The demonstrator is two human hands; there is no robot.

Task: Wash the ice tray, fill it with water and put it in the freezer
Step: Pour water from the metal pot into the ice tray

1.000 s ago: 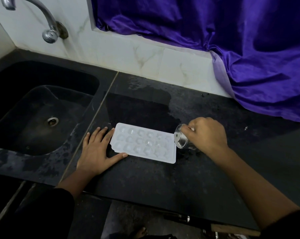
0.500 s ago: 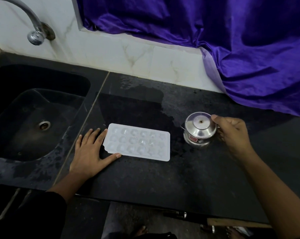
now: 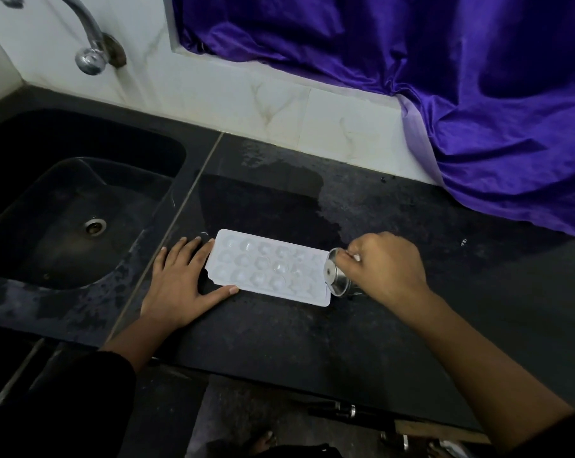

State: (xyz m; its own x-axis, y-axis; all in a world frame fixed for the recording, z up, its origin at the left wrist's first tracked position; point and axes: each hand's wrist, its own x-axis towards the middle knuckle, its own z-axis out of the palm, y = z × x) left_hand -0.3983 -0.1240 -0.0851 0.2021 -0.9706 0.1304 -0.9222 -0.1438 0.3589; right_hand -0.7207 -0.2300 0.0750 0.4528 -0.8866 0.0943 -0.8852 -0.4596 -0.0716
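A white ice tray (image 3: 269,267) with several round cells lies flat on the black counter (image 3: 279,342), just right of the sink. My left hand (image 3: 180,285) rests flat on the counter, its fingers and thumb against the tray's left end. My right hand (image 3: 383,269) grips a small steel cup (image 3: 337,277), tipped on its side with its mouth at the tray's right edge. Whether water flows from the cup is too dim to tell.
A black sink (image 3: 71,206) with a drain lies to the left, a steel tap (image 3: 87,38) above it on the white tiled wall. Purple cloth (image 3: 444,94) drapes over the counter's back right. Wet patches darken the counter behind the tray.
Half a second ago the steel cup stood bottom-up on the counter right of the tray. My right hand has tipped it back against the tray's right edge. My left hand has stayed.
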